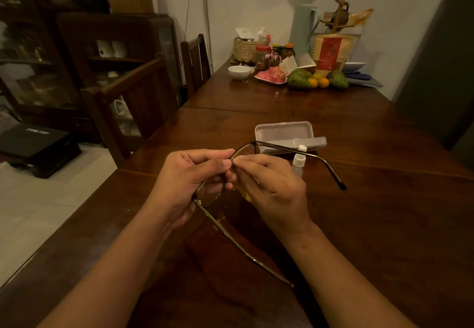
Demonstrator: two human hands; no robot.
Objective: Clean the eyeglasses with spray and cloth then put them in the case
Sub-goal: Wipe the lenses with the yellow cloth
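A dim room with a long dark wooden table (pixel 333 112) running away from the viewer toward a pale wall. Wooden chairs (pixel 143 101) stand along its left side, and a dark glass-fronted cabinet (pixel 77 53) lies beyond them.

Both bare forearms reach in from the bottom edge, above the near part of the table. The left hand (pixel 189 181) grips the glasses (pixel 246 153) by the near lens rim, fingers curled closed around the frame. The right hand (pixel 272 189) pinches the far lens between thumb and fingers, with a bit of yellow cloth (pixel 247 196) showing under the palm. The temples are unfolded: one points down toward the viewer, the other stretches right.

Just behind the hands, a pale grey case (pixel 284 131) lies open on the table. A small clear spray bottle (pixel 298 161) with a white top stands beside the right hand, in front of the case.

At the far end sit a white bowl (pixel 239 71), jars (pixel 263 57), green and orange fruit (pixel 307 80), a basket (pixel 245 50) and a pale flask (pixel 302 30).
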